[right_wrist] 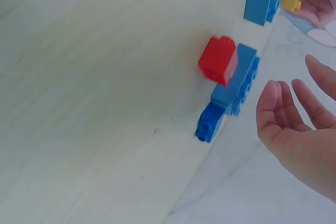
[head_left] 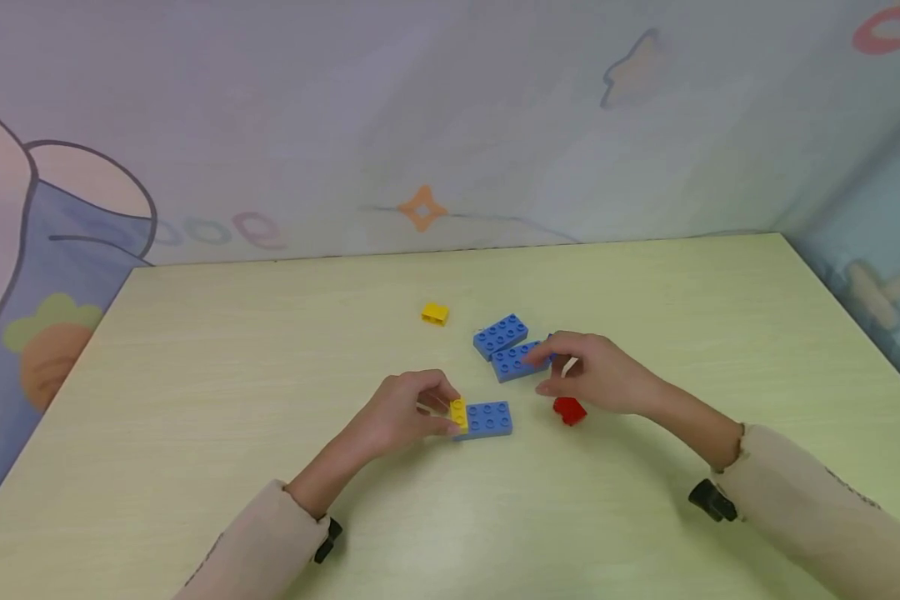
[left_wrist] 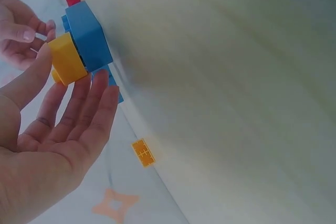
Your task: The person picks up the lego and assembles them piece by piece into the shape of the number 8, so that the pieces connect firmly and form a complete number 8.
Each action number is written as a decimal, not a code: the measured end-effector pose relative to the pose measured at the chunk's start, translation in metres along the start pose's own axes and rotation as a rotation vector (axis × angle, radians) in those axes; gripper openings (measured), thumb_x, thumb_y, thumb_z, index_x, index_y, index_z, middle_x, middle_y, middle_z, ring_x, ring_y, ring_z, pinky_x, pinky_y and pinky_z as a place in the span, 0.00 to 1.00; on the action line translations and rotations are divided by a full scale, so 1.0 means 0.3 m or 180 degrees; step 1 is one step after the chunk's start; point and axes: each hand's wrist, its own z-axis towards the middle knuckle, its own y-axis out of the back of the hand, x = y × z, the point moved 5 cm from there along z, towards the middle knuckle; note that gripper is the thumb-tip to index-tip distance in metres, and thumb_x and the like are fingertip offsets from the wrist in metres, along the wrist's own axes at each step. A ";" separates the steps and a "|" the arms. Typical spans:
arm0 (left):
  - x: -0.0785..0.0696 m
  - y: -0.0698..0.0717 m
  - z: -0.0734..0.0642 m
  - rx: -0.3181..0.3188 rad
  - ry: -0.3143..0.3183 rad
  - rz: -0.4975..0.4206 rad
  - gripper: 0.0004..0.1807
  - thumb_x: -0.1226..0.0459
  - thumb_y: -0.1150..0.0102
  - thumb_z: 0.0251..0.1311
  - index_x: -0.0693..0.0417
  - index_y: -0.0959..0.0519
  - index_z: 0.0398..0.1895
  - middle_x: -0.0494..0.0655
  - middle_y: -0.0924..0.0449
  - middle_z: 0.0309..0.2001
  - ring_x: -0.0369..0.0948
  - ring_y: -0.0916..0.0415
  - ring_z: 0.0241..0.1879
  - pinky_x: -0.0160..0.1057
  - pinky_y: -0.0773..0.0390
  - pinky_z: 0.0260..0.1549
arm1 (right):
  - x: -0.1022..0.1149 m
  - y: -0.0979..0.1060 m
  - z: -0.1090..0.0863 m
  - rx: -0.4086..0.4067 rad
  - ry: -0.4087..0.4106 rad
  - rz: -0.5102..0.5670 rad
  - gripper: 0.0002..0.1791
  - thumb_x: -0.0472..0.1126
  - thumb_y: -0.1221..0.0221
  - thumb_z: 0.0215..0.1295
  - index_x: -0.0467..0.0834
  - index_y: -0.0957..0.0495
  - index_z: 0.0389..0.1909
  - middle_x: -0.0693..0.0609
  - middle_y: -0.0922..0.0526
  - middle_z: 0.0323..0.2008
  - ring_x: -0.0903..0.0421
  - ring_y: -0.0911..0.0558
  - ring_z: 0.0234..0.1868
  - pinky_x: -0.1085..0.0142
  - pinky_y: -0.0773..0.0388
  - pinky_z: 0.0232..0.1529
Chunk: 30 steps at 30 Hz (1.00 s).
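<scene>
My left hand [head_left: 408, 408] pinches a small yellow brick [head_left: 458, 413] between thumb and fingers. That brick sits on top of the left end of a blue eight-stud brick [head_left: 491, 420] on the table. My right hand [head_left: 607, 372] hovers, fingers loosely bent and holding nothing, over the right end of another blue brick [head_left: 516, 361]. Just under the right hand lies a red brick [head_left: 569, 410]. A smaller dark blue brick [right_wrist: 208, 123] shows in the right wrist view, at the end of a longer blue one; the hand mostly hides it in the head view.
Another blue eight-stud brick [head_left: 500, 335] lies at an angle behind, close against its neighbour. Farther back and left, a yellow brick [head_left: 435, 314] rests on its side. The pale table [head_left: 270, 350] ends at a printed cloth backdrop [head_left: 450, 125].
</scene>
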 end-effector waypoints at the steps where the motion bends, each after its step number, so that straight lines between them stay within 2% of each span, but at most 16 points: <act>1: 0.000 0.000 0.000 -0.0001 0.0004 -0.0005 0.12 0.69 0.33 0.47 0.56 0.23 0.36 0.43 0.21 0.37 0.43 0.23 0.40 0.36 0.23 0.40 | -0.005 0.007 -0.005 0.0014 -0.0029 -0.0006 0.16 0.34 0.37 0.54 0.36 0.24 0.45 0.45 0.22 0.40 0.55 0.25 0.35 0.66 0.23 0.37; 7: 0.002 0.000 -0.001 0.0003 0.0006 -0.0027 0.12 0.68 0.32 0.47 0.56 0.23 0.36 0.43 0.20 0.37 0.43 0.23 0.40 0.35 0.23 0.39 | -0.045 0.012 -0.039 0.0244 -0.0157 -0.0107 0.16 0.35 0.37 0.54 0.37 0.23 0.45 0.47 0.24 0.41 0.54 0.27 0.36 0.66 0.25 0.35; 14: -0.002 0.002 -0.002 0.0017 -0.0012 -0.0013 0.12 0.68 0.33 0.47 0.56 0.23 0.35 0.44 0.20 0.37 0.44 0.23 0.40 0.35 0.23 0.39 | -0.080 -0.006 -0.059 0.0433 0.0032 -0.0172 0.17 0.34 0.33 0.50 0.39 0.22 0.42 0.48 0.27 0.41 0.53 0.29 0.34 0.67 0.26 0.32; 22: -0.004 0.003 -0.004 0.0036 0.0028 -0.0036 0.12 0.68 0.33 0.47 0.56 0.23 0.36 0.43 0.20 0.37 0.44 0.23 0.41 0.35 0.23 0.38 | -0.091 -0.022 -0.065 0.0483 0.0063 -0.0188 0.16 0.33 0.33 0.48 0.40 0.21 0.40 0.50 0.28 0.40 0.54 0.30 0.35 0.68 0.28 0.32; 30: -0.003 0.004 -0.002 0.0064 0.0060 -0.0058 0.12 0.68 0.33 0.48 0.56 0.23 0.36 0.43 0.20 0.37 0.44 0.24 0.41 0.36 0.23 0.39 | -0.100 -0.023 -0.064 0.0415 0.0069 -0.0207 0.16 0.33 0.33 0.49 0.40 0.21 0.41 0.50 0.28 0.39 0.54 0.30 0.34 0.68 0.29 0.32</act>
